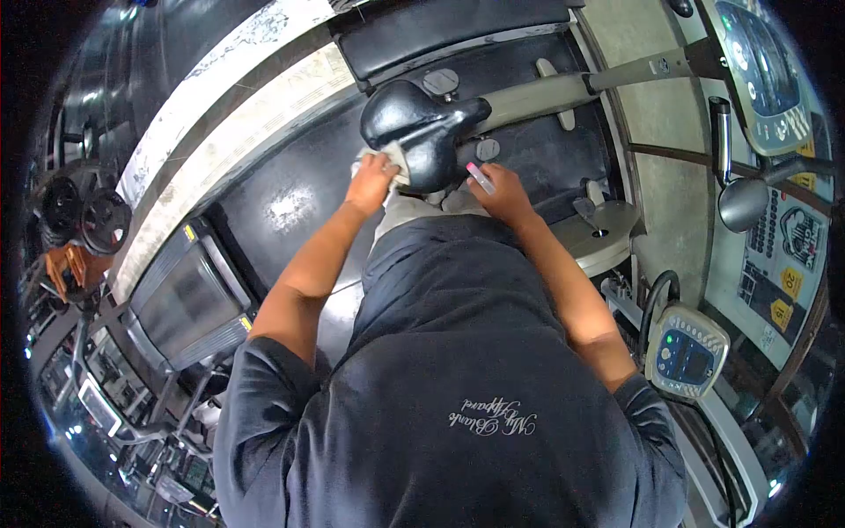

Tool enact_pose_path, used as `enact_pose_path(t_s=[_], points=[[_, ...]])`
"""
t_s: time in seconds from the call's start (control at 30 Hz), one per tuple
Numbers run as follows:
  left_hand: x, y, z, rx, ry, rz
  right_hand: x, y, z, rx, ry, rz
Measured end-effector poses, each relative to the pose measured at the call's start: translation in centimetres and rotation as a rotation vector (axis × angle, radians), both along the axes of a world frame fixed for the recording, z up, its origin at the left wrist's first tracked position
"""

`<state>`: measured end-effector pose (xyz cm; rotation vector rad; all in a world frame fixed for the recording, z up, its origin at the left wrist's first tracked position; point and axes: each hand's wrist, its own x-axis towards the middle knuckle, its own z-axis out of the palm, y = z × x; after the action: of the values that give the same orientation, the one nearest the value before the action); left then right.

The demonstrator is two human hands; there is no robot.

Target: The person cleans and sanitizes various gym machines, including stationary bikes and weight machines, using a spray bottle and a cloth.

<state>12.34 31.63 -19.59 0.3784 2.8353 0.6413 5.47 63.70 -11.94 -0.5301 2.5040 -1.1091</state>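
A black bike saddle (pixel 414 119) sits at the top centre on a grey exercise machine. My left hand (pixel 370 183) presses a white cloth (pixel 393 158) against the saddle's left side. My right hand (pixel 503 194) is just right of the saddle and holds a small bottle with a pink tip (pixel 480 176). My dark hooded top fills the lower middle of the view.
A grey handlebar arm (pixel 563 88) runs right from the saddle. A machine console (pixel 687 350) with a blue screen is at the right, another display (pixel 761 62) at the top right. A treadmill (pixel 189 299) lies at the left, weight plates (pixel 84 216) beyond it.
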Motion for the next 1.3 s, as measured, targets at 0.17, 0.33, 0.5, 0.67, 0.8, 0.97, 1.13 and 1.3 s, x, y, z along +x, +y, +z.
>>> enact_pose_path(t_s=[0.17,0.33,0.5,0.67,0.8,0.97,1.13,1.3], points=[[-1.2,4.4,0.5,0.121,0.086,-0.058,0.2,0.2,-0.6,0.008,0.049,0.025],[-2.3,10.8,-0.6,0.259,-0.137,-0.075,0.2,-0.6,-0.1,0.006,0.023,0.074],[-1.8,3.3,-0.4,0.091,0.06,-0.038,0.3,-0.2,0.2,-0.01,0.004,0.054],[-1.8,1.7,-2.8,0.166,0.152,0.597,0.4,0.8,-0.8,-0.019,0.062,0.015],[-2.7,9.0,-2.5,0.331,0.104,0.176,0.2,0.7,0.7,0.018,0.024,0.037],[-2.7,9.8,-0.7,0.328,0.057,-0.112,-0.5,0.3,0.5,-0.02,0.04,0.061],[-3.3,2.8,0.1,0.071,0.11,0.264,-0.9,0.7,0.8,0.014,-0.022,0.047],[-2.9,6.8,-0.7,0.169,0.079,0.155,-1.4,-0.1,0.5,0.061,0.009,0.076]])
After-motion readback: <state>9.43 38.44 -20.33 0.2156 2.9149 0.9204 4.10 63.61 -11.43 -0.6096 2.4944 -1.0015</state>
